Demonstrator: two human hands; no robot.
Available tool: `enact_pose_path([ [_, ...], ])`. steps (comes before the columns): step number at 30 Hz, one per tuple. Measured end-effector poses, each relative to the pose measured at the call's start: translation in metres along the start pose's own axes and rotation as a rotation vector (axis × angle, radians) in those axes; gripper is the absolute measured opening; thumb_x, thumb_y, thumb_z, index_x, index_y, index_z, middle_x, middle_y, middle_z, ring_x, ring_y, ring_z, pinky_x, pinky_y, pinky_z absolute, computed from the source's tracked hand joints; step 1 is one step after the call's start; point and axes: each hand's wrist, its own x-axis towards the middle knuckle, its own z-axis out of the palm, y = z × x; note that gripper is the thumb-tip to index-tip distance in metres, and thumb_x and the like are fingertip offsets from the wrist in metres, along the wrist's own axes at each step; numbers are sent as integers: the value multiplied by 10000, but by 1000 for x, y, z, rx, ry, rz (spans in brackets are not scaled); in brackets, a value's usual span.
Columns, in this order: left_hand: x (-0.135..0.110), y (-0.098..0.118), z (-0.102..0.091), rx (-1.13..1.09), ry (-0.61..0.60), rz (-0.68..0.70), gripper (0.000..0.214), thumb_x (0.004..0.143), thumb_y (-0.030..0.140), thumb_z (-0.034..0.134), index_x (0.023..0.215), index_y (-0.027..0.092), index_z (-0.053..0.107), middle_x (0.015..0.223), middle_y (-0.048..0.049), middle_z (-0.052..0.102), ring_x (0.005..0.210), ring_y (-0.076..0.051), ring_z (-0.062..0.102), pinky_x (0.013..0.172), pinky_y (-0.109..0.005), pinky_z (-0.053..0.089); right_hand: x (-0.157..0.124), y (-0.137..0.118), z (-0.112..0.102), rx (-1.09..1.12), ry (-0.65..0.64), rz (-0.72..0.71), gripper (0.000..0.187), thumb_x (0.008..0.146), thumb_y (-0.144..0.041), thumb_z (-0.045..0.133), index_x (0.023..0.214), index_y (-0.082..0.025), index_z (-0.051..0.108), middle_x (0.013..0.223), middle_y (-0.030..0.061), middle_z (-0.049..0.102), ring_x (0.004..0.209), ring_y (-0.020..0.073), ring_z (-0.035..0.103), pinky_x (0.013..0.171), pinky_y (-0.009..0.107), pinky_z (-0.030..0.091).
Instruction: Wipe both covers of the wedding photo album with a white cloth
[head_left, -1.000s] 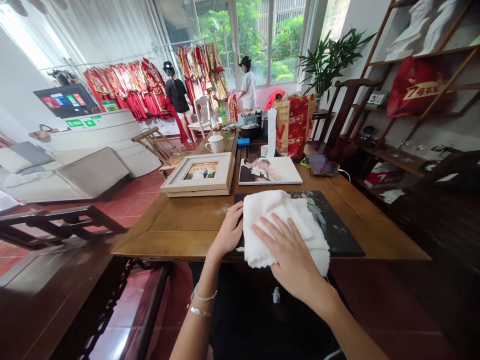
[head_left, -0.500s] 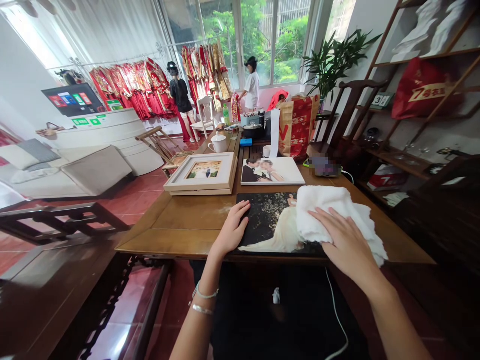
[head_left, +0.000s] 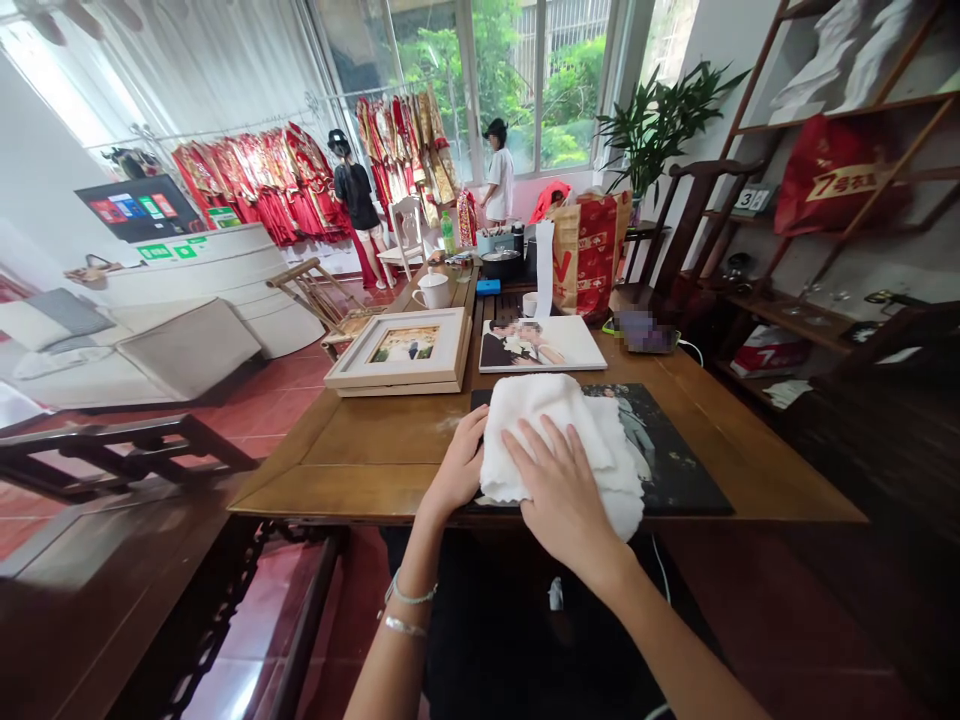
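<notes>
wiping cloth: my folded white cloth (head_left: 536,425) lies over the left and middle of the dark photo panel (head_left: 686,470) on the table (head_left: 315,480), its lower end reaching past the near edge; half a second ago it was over the panel's right end.
what the shift means: the panel's right part shows again, while most of the left is covered; i judge this a back-and-forth stroke across the surface.
right hand (head_left: 562,495): fingers slightly spread and flat on the cloth, pressing more than pinching, as i judge it.
left hand (head_left: 456,472): fingers stretched out, near together, at the panel's left edge just beside the cloth, closed round nothing i can see; whether the thumb hooks under, i cannot tell.
lidded mug (head_left: 433,290): white, lid on, beyond the pale frame (head_left: 346,377); inside hidden.
paper bag (head_left: 589,255): red and brown, upright at the far side; contents hidden.
black pot (head_left: 501,265): lidded, near the bag; too small to tell what it holds.
small cup (head_left: 529,304): partly behind a paper strip (head_left: 544,268); inside not visible.
</notes>
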Motion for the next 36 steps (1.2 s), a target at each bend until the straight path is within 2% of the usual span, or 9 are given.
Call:
enact_pose_path([
  [5,-3,-5,-2,20,8,0,394,908,197,417,1287,223,521,1423,-88,437,1372,-213,329,1166,-445,212,-6,34,-4,42,-43,-46,790,628,-42,420,1387,-260,436,1485,-11,388,1403,221,212,1150,488,139],
  [12,-7,-13,-5,12,10,31,392,917,201,410,1298,224,500,1436,-89,428,1380,-207,322,1169,-460,207,-20,94,-8,-100,62,144,671,703,-57,384,1347,-225,467,1442,36,451,1372,263,297,1104,544,234],
  [17,-8,-14,-6,5,14,36,393,919,203,409,1301,231,495,1437,-87,427,1384,-204,313,1169,-465,207,-25,111,-5,-150,81,190,621,741,-80,384,1335,-237,472,1442,22,453,1356,254,329,1097,524,259],
  [20,-8,-14,-6,5,16,38,394,919,202,407,1302,225,496,1439,-92,423,1384,-206,314,1169,-464,210,-17,106,-2,-203,94,255,582,771,-117,401,1337,-229,479,1425,30,475,1341,269,349,1091,526,263],
  [24,-7,-14,-4,12,20,40,393,920,204,407,1302,224,497,1440,-93,426,1382,-214,318,1166,-475,211,4,83,2,-280,89,316,569,781,-140,433,1346,-179,490,1407,67,493,1328,327,343,1089,555,233],
  [26,-6,-12,-2,14,23,49,392,919,204,413,1299,236,500,1435,-85,435,1378,-216,327,1163,-480,218,14,66,5,-265,74,270,583,771,-132,446,1350,-171,492,1408,77,490,1326,343,336,1087,561,223],
  [31,-1,-5,0,29,9,35,389,918,218,415,1295,232,509,1420,-86,449,1369,-222,336,1157,-467,236,21,26,13,-149,79,52,652,723,-120,501,1370,-203,472,1438,57,456,1351,326,290,1113,532,170],
  [33,-1,-3,0,33,-1,27,386,917,224,415,1289,232,517,1419,-84,449,1365,-224,339,1151,-455,252,20,20,13,-101,73,5,675,713,-114,506,1380,-206,458,1453,59,435,1366,315,267,1122,523,152],
  [36,-1,-3,-1,37,-4,13,391,915,216,419,1295,229,511,1429,-85,435,1370,-219,328,1157,-454,237,19,28,7,-23,23,-32,710,694,-82,475,1388,-231,444,1465,35,422,1381,275,254,1133,501,149],
])
